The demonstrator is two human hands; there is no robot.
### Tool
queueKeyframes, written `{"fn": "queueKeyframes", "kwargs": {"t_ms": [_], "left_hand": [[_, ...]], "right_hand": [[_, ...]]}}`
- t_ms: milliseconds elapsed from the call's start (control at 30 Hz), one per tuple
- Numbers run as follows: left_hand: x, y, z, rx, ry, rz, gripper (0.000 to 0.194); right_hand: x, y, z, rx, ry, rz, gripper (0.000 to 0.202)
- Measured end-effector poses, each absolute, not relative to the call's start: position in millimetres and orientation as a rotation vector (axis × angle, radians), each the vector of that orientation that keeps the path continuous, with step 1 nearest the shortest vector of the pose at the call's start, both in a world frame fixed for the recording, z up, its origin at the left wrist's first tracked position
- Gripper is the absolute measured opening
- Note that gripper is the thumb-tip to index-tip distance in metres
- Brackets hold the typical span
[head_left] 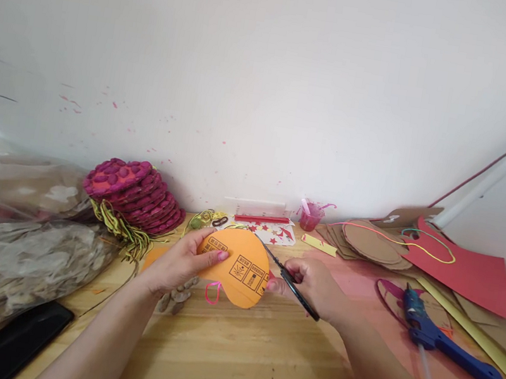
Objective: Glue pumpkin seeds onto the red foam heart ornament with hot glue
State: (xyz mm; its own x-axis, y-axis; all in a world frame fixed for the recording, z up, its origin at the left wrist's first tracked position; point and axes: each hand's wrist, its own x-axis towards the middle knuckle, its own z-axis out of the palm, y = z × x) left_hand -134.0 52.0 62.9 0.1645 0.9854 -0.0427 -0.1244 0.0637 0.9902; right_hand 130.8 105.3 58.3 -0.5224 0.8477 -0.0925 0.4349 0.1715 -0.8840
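In the middle of the view, my left hand (191,263) pinches an orange card (245,264) by its left side, thumb on top. The card has a rounded outline and black printed labels on the face toward me. Fingers of my right hand (307,285) are wrapped round black scissors (297,292), whose thin tip lies along the card's upper right edge. My right thumb is near the card's right edge. A pink cord loop (212,293) and several grey stones (177,296) show just below the card, partly hidden by it and my left hand.
Stacked magenta discs (136,197) with yellow-green strings stand at left, beside plastic bags (24,268) and a black phone-like slab (17,341). A pink-stained cup (311,216) is at the wall. To the right are cardboard ovals (372,243), red card (470,272) and a blue glue gun (444,341).
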Motion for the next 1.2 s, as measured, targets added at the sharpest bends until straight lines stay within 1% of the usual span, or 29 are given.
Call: {"fn": "queueKeyframes", "kwargs": {"t_ms": [133,333,533,600,667,700,733,800,833,867,933,967,1000,1133,1200], "left_hand": [[-132,58,56,0.986,1.044,1.249,0.044],[-118,62,49,0.831,1.018,1.355,0.046],[-104,58,47,0.787,0.962,1.267,0.053],[-106,60,46,0.763,0.99,1.282,0.058],[-111,62,47,0.86,1.064,1.376,0.061],[-113,62,48,0.982,1.109,1.443,0.06],[-115,61,50,1.138,1.152,1.508,0.064],[-115,57,54,1.469,1.206,1.568,0.081],[-114,55,56,1.605,1.211,1.559,0.082],[-112,53,58,1.702,1.203,1.53,0.072],[-109,50,58,1.728,1.192,1.463,0.037],[-108,50,56,1.65,1.196,1.451,0.025],[-108,52,54,1.524,1.201,1.45,0.023],[-110,60,44,1.024,1.167,1.493,0.043],[-113,62,44,0.928,1.124,1.499,0.043]], "right_hand": [[128,108,51,-1.162,-1.727,1.521,0.043],[121,105,47,-1.016,-1.592,1.627,0.047],[117,102,42,-0.9,-1.342,1.832,0.033],[118,104,42,-0.876,-1.252,1.88,0.03],[119,105,43,-0.865,-1.203,1.914,0.029],[119,106,44,-0.855,-1.181,1.938,0.029],[119,105,45,-0.846,-1.164,1.964,0.029],[118,103,46,-0.836,-1.147,2.015,0.03],[117,102,46,-0.837,-1.147,2.039,0.031],[117,101,45,-0.843,-1.151,2.059,0.031],[115,99,42,-0.873,-1.167,2.08,0.033],[115,100,41,-0.893,-1.173,2.072,0.036],[116,101,41,-0.917,-1.177,2.05,0.04],[120,106,46,-0.999,-1.251,1.859,0.047],[122,106,51,-1.047,-1.381,1.747,0.047]]}}
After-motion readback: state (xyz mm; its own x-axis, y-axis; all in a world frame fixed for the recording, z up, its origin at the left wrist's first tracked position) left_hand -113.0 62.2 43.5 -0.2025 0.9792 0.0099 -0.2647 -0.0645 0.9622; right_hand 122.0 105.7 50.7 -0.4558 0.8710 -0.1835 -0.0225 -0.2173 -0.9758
